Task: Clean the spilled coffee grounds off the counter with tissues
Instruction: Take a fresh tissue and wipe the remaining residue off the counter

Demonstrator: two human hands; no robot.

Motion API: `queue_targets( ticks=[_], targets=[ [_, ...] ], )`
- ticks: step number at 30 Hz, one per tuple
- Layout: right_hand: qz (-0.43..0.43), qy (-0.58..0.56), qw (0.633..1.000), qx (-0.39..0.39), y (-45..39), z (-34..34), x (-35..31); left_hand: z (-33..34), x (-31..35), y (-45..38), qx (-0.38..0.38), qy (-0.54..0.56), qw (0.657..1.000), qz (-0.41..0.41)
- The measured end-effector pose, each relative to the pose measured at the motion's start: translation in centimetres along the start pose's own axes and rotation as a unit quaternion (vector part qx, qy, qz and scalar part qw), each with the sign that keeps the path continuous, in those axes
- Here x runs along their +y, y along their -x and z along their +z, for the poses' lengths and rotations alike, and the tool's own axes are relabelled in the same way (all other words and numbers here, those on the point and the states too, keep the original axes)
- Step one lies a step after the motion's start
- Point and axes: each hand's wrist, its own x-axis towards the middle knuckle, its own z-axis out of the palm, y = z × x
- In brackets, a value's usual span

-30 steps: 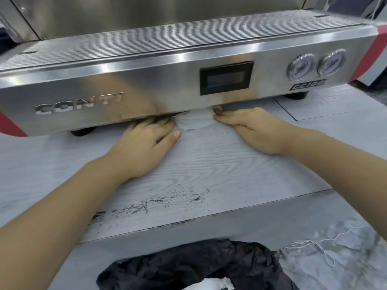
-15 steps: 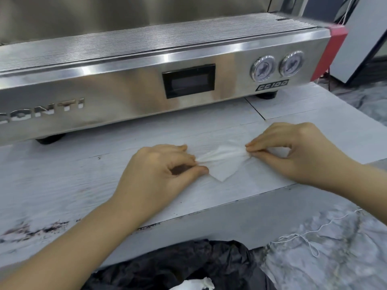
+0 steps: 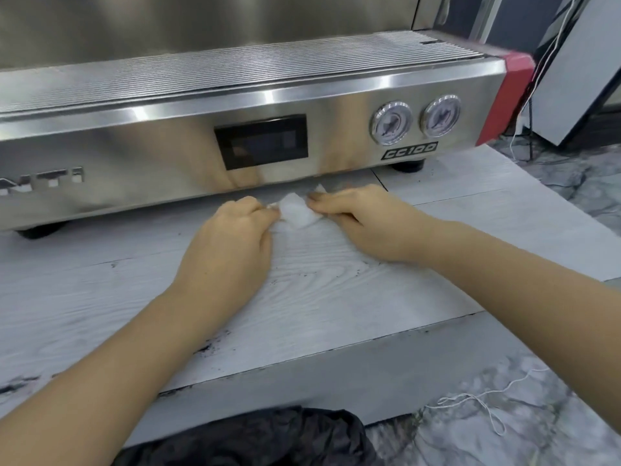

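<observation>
I see the espresso machine (image 3: 235, 129) filling the back of the counter (image 3: 100, 297), so the grounds (image 3: 208, 346) sit along the near edge. My left hand (image 3: 228, 250) and right hand (image 3: 366, 223) each pinch an end of the tissue (image 3: 297, 213), stretched flat by the machine's base, ready, I judge, to sweep grounds forward.

Two hands, left (image 3: 228, 243), right (image 3: 366, 223), one tissue (image 3: 297, 215), one espresso machine (image 3: 168, 146), two gauges (image 3: 391, 123), perhaps one black bag (image 3: 268, 438)
</observation>
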Motion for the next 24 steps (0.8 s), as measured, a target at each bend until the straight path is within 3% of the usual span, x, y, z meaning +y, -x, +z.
queue_targets(
  ticks=[4,10,18,21,24],
  targets=[
    [0.052,0.006,0.996,-0.068,-1.5,-1.0,1.9,0.2,0.7,-1.1,-0.109,-0.013,0.993,-0.038],
    [0.087,0.037,0.993,-0.069,-0.8,-1.9,5.0,1.8,1.5,-4.5,-0.173,-0.001,0.984,-0.047],
    [0.087,-0.011,0.995,-0.051,8.6,-4.8,4.6,0.7,5.6,-3.6,-0.16,0.111,0.98,0.034],
    [0.057,-0.034,0.997,0.033,11.9,-4.8,3.8,0.9,6.9,-1.7,-0.096,0.186,0.975,0.072],
    [0.051,-0.035,0.992,0.115,13.4,-4.8,2.8,1.4,8.1,-0.7,-0.032,0.244,0.968,0.056]
  ],
)
